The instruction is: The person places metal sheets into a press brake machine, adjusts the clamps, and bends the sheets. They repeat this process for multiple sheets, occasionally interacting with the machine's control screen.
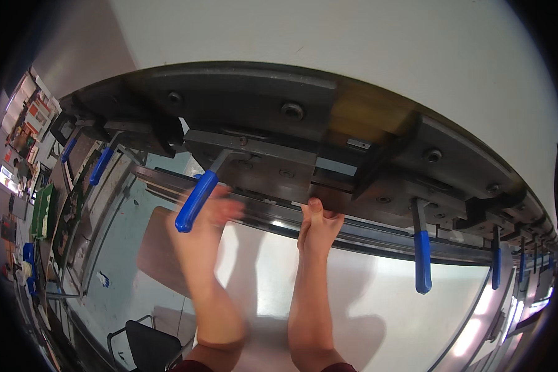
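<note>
Overhead runs a long dark metal press beam (248, 93) with bolted clamp plates. My right hand (319, 229) is raised to its underside, thumb up and fingers closed on the lower edge of a dark, flat metal tool segment (332, 197). Just left of it, my left hand (208, 217) is smeared by motion beside a clamp lever with a blue handle (196, 201). The handle covers part of that hand, so whether they touch is unclear. Another blue-handled lever (422, 260) hangs to the right of my right hand.
Below the beam runs a long metal rail (378, 239), with a white sheet surface (266, 297) nearer me. More blue handles (102, 164) line the beam at both ends. A black chair (152, 344) stands lower left. Cluttered benches and a green bin (44, 211) are at far left.
</note>
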Tool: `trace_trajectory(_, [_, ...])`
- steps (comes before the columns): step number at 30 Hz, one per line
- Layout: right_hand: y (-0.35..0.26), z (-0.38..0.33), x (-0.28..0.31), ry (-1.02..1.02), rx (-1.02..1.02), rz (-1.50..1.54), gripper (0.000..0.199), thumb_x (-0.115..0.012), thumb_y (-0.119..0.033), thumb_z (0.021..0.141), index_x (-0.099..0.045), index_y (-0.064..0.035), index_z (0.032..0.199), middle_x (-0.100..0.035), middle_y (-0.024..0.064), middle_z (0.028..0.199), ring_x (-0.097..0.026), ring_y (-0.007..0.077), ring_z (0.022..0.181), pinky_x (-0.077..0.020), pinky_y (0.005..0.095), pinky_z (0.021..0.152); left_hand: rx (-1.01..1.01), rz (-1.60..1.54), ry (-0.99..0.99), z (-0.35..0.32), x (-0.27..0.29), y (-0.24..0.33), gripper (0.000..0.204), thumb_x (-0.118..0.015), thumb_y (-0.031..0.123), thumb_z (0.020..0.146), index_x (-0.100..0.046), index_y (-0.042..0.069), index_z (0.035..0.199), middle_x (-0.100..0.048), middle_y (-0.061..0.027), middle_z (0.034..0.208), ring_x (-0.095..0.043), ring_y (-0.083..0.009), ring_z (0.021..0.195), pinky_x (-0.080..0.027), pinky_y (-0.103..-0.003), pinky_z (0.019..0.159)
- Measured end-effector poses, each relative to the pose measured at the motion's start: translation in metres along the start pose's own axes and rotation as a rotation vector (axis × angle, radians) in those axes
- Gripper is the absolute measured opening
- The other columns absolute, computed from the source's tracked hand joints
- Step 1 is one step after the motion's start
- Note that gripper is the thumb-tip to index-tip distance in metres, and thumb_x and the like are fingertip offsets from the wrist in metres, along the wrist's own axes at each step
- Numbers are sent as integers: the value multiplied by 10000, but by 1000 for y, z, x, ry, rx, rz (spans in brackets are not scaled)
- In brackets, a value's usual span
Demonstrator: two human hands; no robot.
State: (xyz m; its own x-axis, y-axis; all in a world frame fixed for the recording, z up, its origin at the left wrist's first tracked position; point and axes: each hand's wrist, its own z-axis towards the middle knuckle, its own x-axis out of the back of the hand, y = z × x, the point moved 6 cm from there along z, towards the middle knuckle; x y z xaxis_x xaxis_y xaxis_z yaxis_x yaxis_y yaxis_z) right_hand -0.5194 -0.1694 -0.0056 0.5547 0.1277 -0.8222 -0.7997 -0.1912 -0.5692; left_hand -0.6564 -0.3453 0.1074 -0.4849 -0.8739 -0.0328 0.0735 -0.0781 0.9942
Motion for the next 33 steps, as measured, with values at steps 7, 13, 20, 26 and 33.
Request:
trace_trajectory(7, [6, 4, 3, 14, 9, -12, 566, -830, 55, 829, -548, -26, 1313, -649, 57, 1175, -647, 147, 1016, -554, 290, 921, -1240, 366, 240, -27, -97, 116, 586, -515, 428, 1022, -477, -16, 1402, -395, -305, 1560, -231, -434, 1535, -117, -574, 1225])
trace_trajectory(13, [11, 4, 7, 5, -20, -193, 469, -822, 39, 849, -604, -11, 1261, -666, 62, 1177, -644, 137, 1014, -536, 281, 910, -1140, 463, 162, -38, -166, 122, 881, -626, 412, 966, -227, -35, 1612, -220, -272, 1674, -75, -484, 1574, 91, -667, 1197])
trace_trajectory(20, [0, -3, -9, -133, 128, -98, 456, -819, 57, 846, -618, 17, 1254, -654, 61, 1157, -611, 121, 1002, -513, 255, 890, -1571, 763, 35, -140, -332, 126, 732, -492, 596, 998, -462, 125, 1558, -431, -89, 1631, -318, -367, 1541, -58, -733, 1205])
trace_trajectory(26, [-6, -1, -13, -213, 139, -179, 382, -823, -38, 884, -624, -10, 1209, -657, 63, 1165, -609, 125, 1072, -531, 269, 890, -1483, 857, 45, -136, -346, 102, 613, -307, 529, 1088, -510, 158, 1531, -492, -58, 1592, -409, -373, 1494, -95, -745, 1192])
trace_trajectory(33, [-97, -106, 108, -377, -373, -778, 481, -797, -311, 917, -595, -27, 1249, -689, 128, 1080, -691, 175, 945, -553, 351, 855, -1331, 770, -217, -153, -335, 126, 742, -567, 349, 1005, -270, 86, 1631, -249, -101, 1713, -151, -356, 1594, 25, -638, 1243])
